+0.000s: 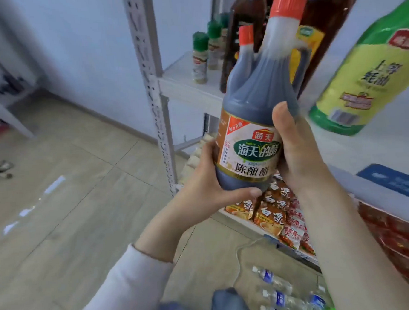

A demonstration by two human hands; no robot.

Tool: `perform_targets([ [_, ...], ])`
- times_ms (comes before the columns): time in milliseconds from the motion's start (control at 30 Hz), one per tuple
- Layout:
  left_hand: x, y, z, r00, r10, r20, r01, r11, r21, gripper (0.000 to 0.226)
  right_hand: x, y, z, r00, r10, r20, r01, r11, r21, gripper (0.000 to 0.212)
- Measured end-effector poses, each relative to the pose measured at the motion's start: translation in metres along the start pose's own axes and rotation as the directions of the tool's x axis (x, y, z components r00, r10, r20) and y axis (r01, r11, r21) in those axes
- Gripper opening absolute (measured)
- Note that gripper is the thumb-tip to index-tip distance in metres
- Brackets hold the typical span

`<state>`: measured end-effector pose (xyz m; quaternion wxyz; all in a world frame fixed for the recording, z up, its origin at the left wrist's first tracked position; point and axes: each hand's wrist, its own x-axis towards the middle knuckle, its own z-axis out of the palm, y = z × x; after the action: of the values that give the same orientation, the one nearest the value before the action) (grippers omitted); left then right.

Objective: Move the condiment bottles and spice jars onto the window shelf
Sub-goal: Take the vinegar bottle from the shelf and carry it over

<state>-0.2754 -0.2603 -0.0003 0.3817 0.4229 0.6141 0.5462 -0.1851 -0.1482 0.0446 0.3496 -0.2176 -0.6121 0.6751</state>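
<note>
A large dark vinegar bottle [257, 99] with an orange cap and a green and orange label is held up in front of the white shelf [182, 82]. My left hand [210, 185] cups its base from the left and below. My right hand [296, 149] grips its right side, thumb up along the body. On the shelf behind stand a second orange-capped dark bottle [243, 56], two tall brown bottles [245, 20], and several green-capped spice jars [200, 57]. A big green and yellow oyster sauce bottle [366, 73] stands on the shelf at the right.
A perforated white shelf post [150, 69] rises left of the shelf. Packets of instant noodles [274, 210] fill the lower shelf. Water bottles [279, 291] lie on the wood-look floor [81, 186] near my feet. A blue sign [396, 181] sits on the shelf edge at right.
</note>
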Motion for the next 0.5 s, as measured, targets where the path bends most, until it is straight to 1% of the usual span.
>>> perform_targets([
  [67,-0.026,-0.011,-0.046,0.996,-0.046,-0.075,0.042,0.998,-0.050,0.086,0.006,0.017,0.053,0.996,0.057,0.071,-0.054,0.998,-0.039,0.105],
  [133,-0.052,-0.023,-0.088,0.984,-0.090,-0.154,0.077,0.993,-0.092,0.084,0.010,0.035,0.104,0.983,0.113,0.148,-0.106,0.993,-0.058,0.111],
  [167,-0.064,-0.030,-0.107,0.975,-0.107,-0.195,0.088,0.991,-0.099,0.084,0.013,0.045,0.128,0.975,0.135,0.178,-0.128,0.990,-0.055,0.109],
  [267,-0.094,-0.049,-0.160,0.942,-0.155,-0.298,0.124,0.985,-0.122,0.086,0.018,0.072,0.194,0.947,0.172,0.272,-0.176,0.984,-0.012,0.080],
  [333,-0.110,-0.058,-0.190,0.917,-0.188,-0.353,0.142,0.978,-0.152,0.088,0.022,0.085,0.234,0.926,0.199,0.322,-0.214,0.977,0.013,0.068],
  [367,-0.116,-0.061,-0.204,0.905,-0.203,-0.373,0.151,0.975,-0.165,0.089,0.025,0.091,0.252,0.916,0.211,0.342,-0.229,0.973,0.012,0.067],
  [467,-0.126,-0.069,-0.241,0.867,-0.236,-0.438,0.165,0.967,-0.194,0.091,0.038,0.105,0.300,0.877,0.251,0.410,-0.267,0.963,-0.020,0.074],
  [500,-0.127,-0.072,-0.252,0.850,-0.244,-0.466,0.166,0.965,-0.203,0.091,0.044,0.109,0.314,0.860,0.259,0.439,-0.272,0.962,-0.035,0.073],
])
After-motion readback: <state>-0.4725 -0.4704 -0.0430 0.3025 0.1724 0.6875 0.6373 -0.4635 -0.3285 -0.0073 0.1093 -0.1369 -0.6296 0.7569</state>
